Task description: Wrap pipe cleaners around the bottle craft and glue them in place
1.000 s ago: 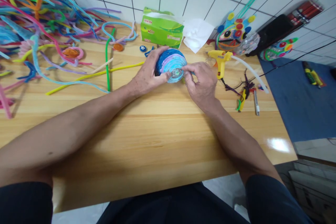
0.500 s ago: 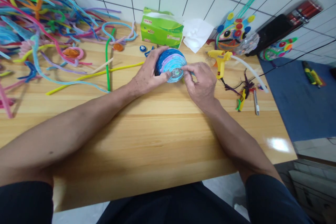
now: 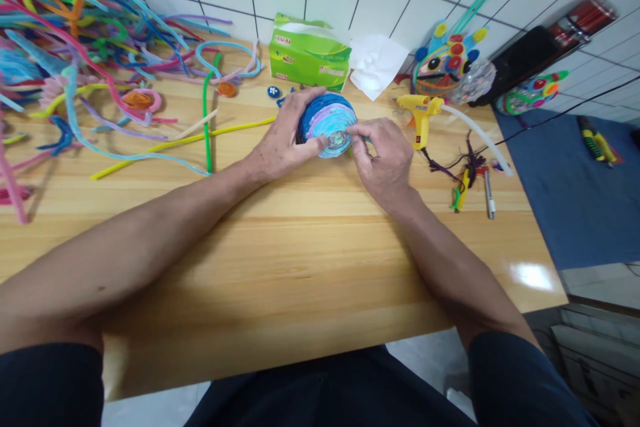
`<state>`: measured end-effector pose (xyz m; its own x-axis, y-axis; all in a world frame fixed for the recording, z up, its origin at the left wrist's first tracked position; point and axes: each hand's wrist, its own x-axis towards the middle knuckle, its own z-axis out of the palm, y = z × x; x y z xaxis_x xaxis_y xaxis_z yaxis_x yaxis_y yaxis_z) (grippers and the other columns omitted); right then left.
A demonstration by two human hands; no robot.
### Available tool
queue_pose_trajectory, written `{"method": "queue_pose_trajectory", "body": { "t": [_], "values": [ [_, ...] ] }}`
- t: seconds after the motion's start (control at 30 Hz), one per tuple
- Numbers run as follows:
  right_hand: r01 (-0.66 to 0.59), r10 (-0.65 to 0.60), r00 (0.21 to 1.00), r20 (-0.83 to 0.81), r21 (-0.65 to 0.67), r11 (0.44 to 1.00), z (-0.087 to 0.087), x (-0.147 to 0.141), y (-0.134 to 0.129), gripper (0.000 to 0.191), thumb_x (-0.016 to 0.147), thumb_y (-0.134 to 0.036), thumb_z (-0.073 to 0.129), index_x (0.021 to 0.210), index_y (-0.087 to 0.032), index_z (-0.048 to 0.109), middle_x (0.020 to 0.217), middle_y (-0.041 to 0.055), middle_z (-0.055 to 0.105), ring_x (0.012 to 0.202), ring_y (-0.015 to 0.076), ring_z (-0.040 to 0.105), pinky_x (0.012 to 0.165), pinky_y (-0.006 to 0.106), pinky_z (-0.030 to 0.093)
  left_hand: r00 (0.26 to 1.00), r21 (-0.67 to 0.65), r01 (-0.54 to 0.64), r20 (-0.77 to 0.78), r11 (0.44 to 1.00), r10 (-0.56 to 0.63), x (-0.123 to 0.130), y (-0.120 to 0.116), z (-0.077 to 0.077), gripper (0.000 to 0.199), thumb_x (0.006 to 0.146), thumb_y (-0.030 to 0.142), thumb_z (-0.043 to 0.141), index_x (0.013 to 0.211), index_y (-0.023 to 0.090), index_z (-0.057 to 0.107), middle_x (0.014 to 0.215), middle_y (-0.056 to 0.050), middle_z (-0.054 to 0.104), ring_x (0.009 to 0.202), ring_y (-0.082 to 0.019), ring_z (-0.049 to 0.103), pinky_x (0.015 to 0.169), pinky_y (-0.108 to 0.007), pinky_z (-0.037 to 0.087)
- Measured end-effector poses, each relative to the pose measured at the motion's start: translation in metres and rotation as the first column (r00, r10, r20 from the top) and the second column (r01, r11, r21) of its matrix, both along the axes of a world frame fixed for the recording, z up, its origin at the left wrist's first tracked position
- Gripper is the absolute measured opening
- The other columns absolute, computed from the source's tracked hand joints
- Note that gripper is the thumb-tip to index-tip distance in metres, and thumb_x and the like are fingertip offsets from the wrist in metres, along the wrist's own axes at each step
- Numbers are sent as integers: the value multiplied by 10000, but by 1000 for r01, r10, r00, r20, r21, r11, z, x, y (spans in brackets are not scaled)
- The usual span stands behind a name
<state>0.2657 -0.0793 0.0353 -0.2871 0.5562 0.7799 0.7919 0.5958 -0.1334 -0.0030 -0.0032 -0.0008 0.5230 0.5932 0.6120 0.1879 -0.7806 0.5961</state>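
Note:
My left hand [image 3: 287, 137] is wrapped round the side of a rounded object [image 3: 333, 110] wound with coiled strands in dark blue, lilac and light blue bands. Its thumb presses near a shiny, uncovered round patch [image 3: 339, 140] in the middle of the coils. My right hand [image 3: 384, 153] is closed in a pinch at the right edge of that patch. A bit of light blue strand [image 3: 371, 143] shows between its fingers; the fingertips hide where it meets the coils. The object's underside is out of sight.
Many coloured pipe cleaners [image 3: 107, 33] are heaped at the left. A green tissue pack [image 3: 310, 53] stands by the tiled wall. At the right are a yellow glue gun [image 3: 421, 117], a craft knife [image 3: 489, 195], a decorated figure [image 3: 445, 67] and a dark red-topped flask [image 3: 555, 40].
Both hands keep nearly the same hold on the wound object. The whole view shifts very slightly; nothing else visibly moves.

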Motion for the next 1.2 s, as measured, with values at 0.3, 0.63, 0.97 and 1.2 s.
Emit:
{"method": "queue_pose_trajectory", "body": {
  "t": [0.3,0.63,0.97,1.2],
  "values": [
    [-46,45,999,18,55,997,0,-4,-4,304,1262,-297,545,1219,-289,845,1094,56,920,1045,261,888,941,461,740,998,-103,-64,0,993,65,7,-12,14,766,1198,872,565,1755,351,499,1732,-106,746,1770,-385,603,1470,-685,555],
    [-59,55,998,32,119,991,5,-5,-4,301,1260,-244,549,1234,-289,845,1093,67,927,1027,238,893,894,402,743,996,-152,-90,6,984,92,10,-16,11,775,1209,871,568,1795,376,455,1850,-93,648,1756,-366,619,1444,-674,576],
    [-51,51,999,10,29,998,4,-4,-5,325,1265,-267,537,1264,-346,852,1145,82,925,1099,265,877,988,466,753,996,-95,-87,-26,992,85,9,-14,12,724,1213,839,549,1762,374,471,1792,-83,706,1786,-382,580,1499,-705,504],
    [-52,49,998,-38,-65,997,1,4,-1,307,1278,-355,537,1337,-328,838,1225,80,893,1163,282,862,1050,522,745,997,-119,-74,-18,990,73,8,-10,3,715,1218,764,564,1795,373,403,1810,-78,697,1814,-339,554,1479,-657,544]
  ]
}}
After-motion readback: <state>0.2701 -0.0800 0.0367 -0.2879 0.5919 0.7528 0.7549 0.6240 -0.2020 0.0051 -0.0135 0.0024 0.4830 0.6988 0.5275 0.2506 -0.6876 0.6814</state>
